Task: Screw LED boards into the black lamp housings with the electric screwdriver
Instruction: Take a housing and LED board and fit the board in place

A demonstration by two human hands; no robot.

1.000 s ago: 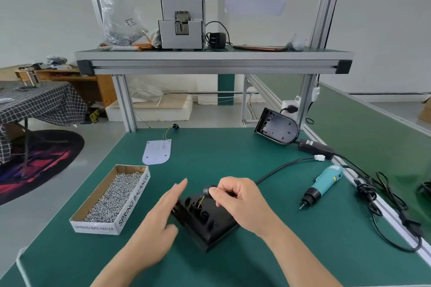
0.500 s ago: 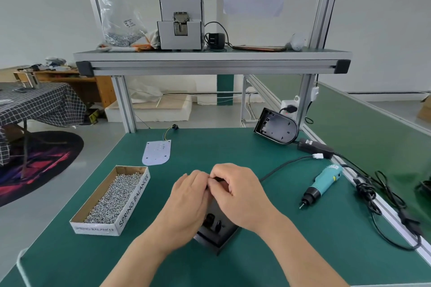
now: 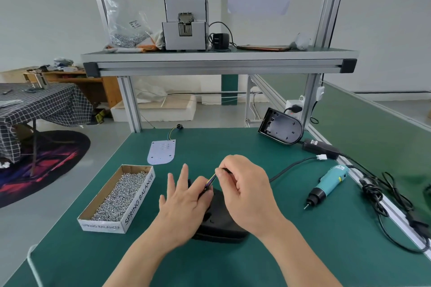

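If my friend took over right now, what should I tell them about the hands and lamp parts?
Left hand flat on the near black housing. Right hand pinches thin wires above it.
LED board lies loose on the mat, beyond the hands; second housing far right.
Electric screwdriver lies on the right, untouched; screw box on the left.
Done: no board seen screwed in.
Left: seat boards, drive screws.

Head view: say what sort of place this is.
Probably a small electronics assembly workstation: a green-matted bench under an aluminium-frame shelf, a box of screws, an electric screwdriver lying ready, and a black lamp housing.
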